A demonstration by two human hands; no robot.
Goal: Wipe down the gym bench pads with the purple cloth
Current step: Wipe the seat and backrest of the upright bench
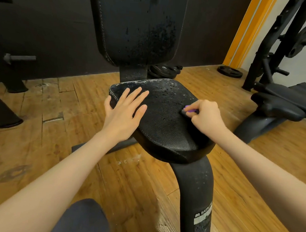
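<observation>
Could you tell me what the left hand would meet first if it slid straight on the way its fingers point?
The left hand lies flat on the seat pad, fingers pointing up and away. Sliding on, it would cross the wet far part of the seat, then probably meet the post below the back pad; depth is unclear.

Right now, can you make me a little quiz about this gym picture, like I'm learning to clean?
1. True or false: the left hand lies flat on the seat pad.
2. Which hand holds the purple cloth? A) left B) right
3. Fill in: the droplets on the back pad show it is still ____.

Key: 1 true; 2 B, the right hand; 3 wet.
</observation>
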